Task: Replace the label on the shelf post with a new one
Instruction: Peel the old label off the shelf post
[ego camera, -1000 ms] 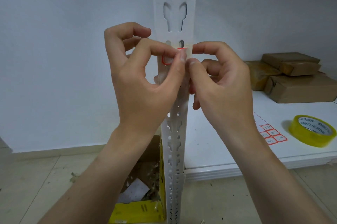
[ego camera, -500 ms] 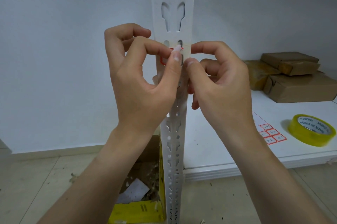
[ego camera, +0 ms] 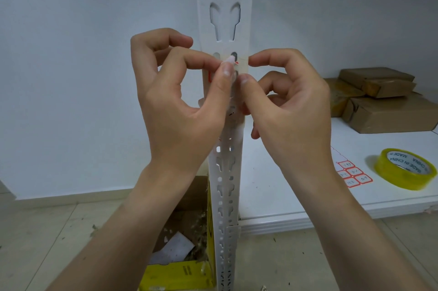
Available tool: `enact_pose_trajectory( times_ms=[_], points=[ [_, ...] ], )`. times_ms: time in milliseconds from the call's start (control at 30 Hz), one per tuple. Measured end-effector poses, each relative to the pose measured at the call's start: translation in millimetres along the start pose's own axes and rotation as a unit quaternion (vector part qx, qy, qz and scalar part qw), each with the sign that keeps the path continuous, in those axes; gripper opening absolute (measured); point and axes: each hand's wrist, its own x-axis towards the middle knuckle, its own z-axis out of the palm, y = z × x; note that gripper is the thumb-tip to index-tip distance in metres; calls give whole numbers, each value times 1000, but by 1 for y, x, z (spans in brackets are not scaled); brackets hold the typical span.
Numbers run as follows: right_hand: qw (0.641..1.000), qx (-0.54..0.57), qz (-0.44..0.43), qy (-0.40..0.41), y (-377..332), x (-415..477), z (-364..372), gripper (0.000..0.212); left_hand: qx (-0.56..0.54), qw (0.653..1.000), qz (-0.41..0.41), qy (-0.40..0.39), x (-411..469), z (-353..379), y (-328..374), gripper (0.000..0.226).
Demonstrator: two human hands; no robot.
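The tape roll (ego camera: 405, 168) core reads "MADE IN CHINA"; writing on the red-bordered label sheet (ego camera: 353, 173) is too small to read. The white shelf post (ego camera: 224, 18) stands upright. The left hand (ego camera: 180, 101) pinches a peeled corner of the red-edged label (ego camera: 231, 61) on the post — the right hand (ego camera: 286, 103), fingers curled, thumb just beside it, grips nothing visible. Open wall lies to either side.

Storeroom: slotted shelf post (ego camera: 225, 172), cardboard parcels (ego camera: 388, 110), packing tape (ego camera: 405, 168).
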Motion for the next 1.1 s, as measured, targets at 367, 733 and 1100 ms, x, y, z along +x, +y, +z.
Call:
enact_pose_trajectory(
  times_ms=[367,733,1100],
  points=[
    [1000,1,2,-5,0,0,-1,16,8,1000,5,15,2,0,0,12],
    [1000,-3,6,-5,-2,0,-1,15,11,1000,-5,24,2,0,0,14],
    [1000,-2,5,-6,-1,-1,0,15,-1,1000,-20,18,2,2,1,12]
  ],
)
